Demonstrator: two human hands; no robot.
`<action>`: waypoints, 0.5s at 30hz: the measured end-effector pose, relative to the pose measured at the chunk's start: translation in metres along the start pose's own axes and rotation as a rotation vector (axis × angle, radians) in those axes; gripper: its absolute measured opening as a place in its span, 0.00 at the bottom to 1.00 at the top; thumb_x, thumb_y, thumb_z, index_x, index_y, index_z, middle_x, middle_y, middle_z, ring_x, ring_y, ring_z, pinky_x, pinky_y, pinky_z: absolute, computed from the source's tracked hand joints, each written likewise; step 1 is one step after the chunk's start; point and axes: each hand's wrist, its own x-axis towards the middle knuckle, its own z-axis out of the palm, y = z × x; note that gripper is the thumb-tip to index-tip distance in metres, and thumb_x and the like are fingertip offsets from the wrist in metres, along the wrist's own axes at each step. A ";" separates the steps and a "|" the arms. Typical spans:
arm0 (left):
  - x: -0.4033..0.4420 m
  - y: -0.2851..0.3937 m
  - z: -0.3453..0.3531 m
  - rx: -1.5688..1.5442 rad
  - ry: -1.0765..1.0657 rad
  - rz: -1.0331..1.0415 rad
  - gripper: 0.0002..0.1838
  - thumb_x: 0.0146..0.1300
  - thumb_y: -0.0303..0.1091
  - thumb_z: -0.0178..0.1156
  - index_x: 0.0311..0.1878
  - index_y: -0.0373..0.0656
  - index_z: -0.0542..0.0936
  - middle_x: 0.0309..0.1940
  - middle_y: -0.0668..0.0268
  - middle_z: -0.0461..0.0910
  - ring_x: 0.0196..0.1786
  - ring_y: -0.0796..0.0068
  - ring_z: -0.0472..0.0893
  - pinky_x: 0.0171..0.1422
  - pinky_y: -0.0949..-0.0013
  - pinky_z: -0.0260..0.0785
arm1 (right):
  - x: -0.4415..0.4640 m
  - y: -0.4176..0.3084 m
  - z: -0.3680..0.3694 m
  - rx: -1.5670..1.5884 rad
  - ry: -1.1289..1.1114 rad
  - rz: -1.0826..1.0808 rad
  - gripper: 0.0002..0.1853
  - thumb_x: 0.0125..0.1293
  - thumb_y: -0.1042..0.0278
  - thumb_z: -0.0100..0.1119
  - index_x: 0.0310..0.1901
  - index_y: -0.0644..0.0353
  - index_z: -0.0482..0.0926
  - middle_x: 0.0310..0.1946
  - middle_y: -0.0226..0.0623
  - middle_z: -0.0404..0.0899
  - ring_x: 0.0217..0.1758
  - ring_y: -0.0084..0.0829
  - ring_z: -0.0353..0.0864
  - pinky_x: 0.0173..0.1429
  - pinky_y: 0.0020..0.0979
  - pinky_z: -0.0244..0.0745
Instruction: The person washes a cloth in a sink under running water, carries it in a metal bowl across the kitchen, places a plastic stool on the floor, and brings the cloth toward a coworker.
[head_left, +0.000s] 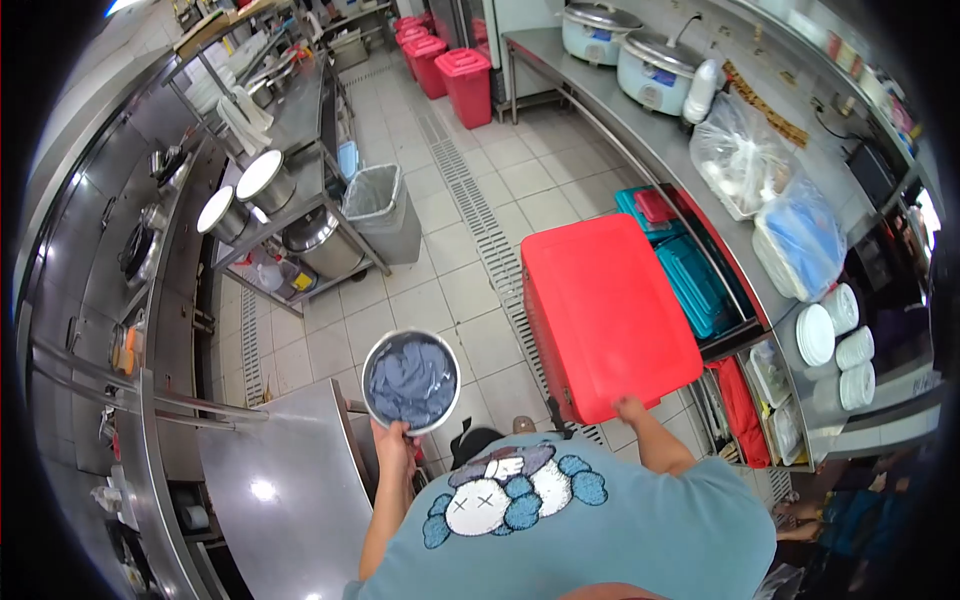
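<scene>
Seemingly, the step in hand is to hold the metal bowl (457, 385) with one hand while handling the lid (612, 300) of the large red bin (542, 335) with the other. The left hand (392, 442) has its grip on the bowl's near rim, thumb on top; the bowl is in the air, beside the corner of the steel worktop (275, 490). The right hand (632, 408) touches the lid's near edge, but I cannot tell if its grip is closed there. I judge that the next move calls for a level bowl and a steady right hand. Inside the bowl lies a grey-blue cloth (412, 382), soft and crumpled in folds. The lid is smooth, matt plastic, rectangular with rounded corners; the worktop shines.
</scene>
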 end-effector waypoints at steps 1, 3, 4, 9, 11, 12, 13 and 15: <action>0.023 0.008 0.004 0.003 0.026 -0.016 0.32 0.52 0.19 0.47 0.63 0.48 0.58 0.42 0.59 0.74 0.23 0.71 0.77 0.18 0.75 0.67 | 0.015 -0.047 0.003 0.026 0.171 -0.269 0.10 0.61 0.64 0.62 0.30 0.62 0.78 0.18 0.31 0.72 0.21 0.25 0.71 0.27 0.31 0.69; 0.075 0.024 0.016 0.112 0.012 -0.026 0.32 0.52 0.20 0.47 0.63 0.48 0.58 0.39 0.60 0.75 0.22 0.71 0.77 0.18 0.75 0.68 | 0.065 -0.123 -0.004 0.017 0.129 -0.384 0.10 0.62 0.65 0.63 0.36 0.63 0.78 0.26 0.33 0.78 0.27 0.24 0.74 0.33 0.29 0.71; 0.095 0.034 0.028 0.114 0.017 -0.040 0.32 0.52 0.20 0.47 0.63 0.48 0.58 0.39 0.60 0.75 0.22 0.71 0.77 0.18 0.75 0.68 | 0.068 -0.165 -0.007 0.060 0.116 -0.461 0.10 0.62 0.65 0.63 0.39 0.63 0.78 0.29 0.34 0.79 0.30 0.24 0.75 0.36 0.29 0.72; 0.210 0.076 0.073 0.161 -0.007 -0.011 0.28 0.54 0.22 0.49 0.60 0.49 0.62 0.36 0.62 0.77 0.22 0.73 0.77 0.18 0.76 0.68 | 0.113 -0.262 -0.015 0.055 0.105 -0.377 0.13 0.63 0.64 0.63 0.44 0.63 0.78 0.34 0.36 0.81 0.37 0.26 0.78 0.42 0.31 0.75; 0.261 0.092 0.093 0.181 -0.035 -0.012 0.31 0.52 0.21 0.48 0.62 0.51 0.61 0.39 0.64 0.76 0.24 0.74 0.77 0.18 0.77 0.67 | 0.137 -0.254 -0.013 -0.045 0.143 -0.291 0.16 0.62 0.61 0.63 0.45 0.64 0.79 0.37 0.41 0.82 0.40 0.30 0.80 0.44 0.33 0.76; 0.288 0.097 0.103 0.188 -0.030 -0.022 0.31 0.52 0.22 0.49 0.62 0.52 0.61 0.39 0.65 0.76 0.24 0.75 0.77 0.19 0.77 0.67 | 0.156 -0.227 -0.003 -0.102 0.234 -0.246 0.17 0.61 0.59 0.63 0.43 0.64 0.80 0.34 0.44 0.82 0.36 0.33 0.81 0.41 0.36 0.76; 0.313 0.104 0.112 0.225 -0.055 -0.037 0.31 0.52 0.23 0.49 0.62 0.52 0.61 0.39 0.65 0.77 0.24 0.74 0.78 0.19 0.77 0.67 | 0.172 -0.200 0.006 -0.130 0.267 -0.087 0.15 0.61 0.57 0.62 0.39 0.63 0.81 0.31 0.45 0.82 0.31 0.35 0.81 0.36 0.39 0.76; 0.360 0.125 0.139 0.258 -0.086 -0.048 0.31 0.52 0.23 0.49 0.62 0.52 0.61 0.39 0.64 0.77 0.25 0.74 0.78 0.19 0.77 0.68 | 0.175 -0.178 0.005 -0.359 -0.015 0.313 0.17 0.63 0.53 0.60 0.31 0.61 0.83 0.27 0.41 0.81 0.29 0.32 0.80 0.33 0.40 0.74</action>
